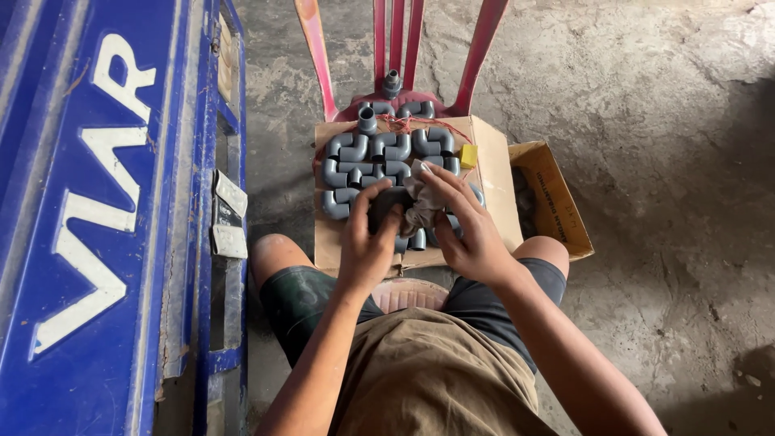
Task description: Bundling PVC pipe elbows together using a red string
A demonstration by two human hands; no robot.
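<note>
1. I am seated, looking down past my knees at a sheet of cardboard (492,182) lying on the seat of a red plastic chair (476,48).
2. My left hand (367,242) is clenched around a dark grey pipe elbow (383,202), held just above the cardboard near its front edge.
3. My right hand (468,226) grips a crumpled grey rag (420,206), pressing it against that elbow; my fingers are curled over the cloth.
4. Rows of grey pipe elbows (387,149) lie side by side on the cardboard beyond my hands, touching one another.
5. A small yellow block (468,155) sits at the right end of the rows.
6. An open cardboard box (557,202) stands on the concrete floor just right of the chair.
7. A blue metal panel (97,218) fills the left side.
</note>
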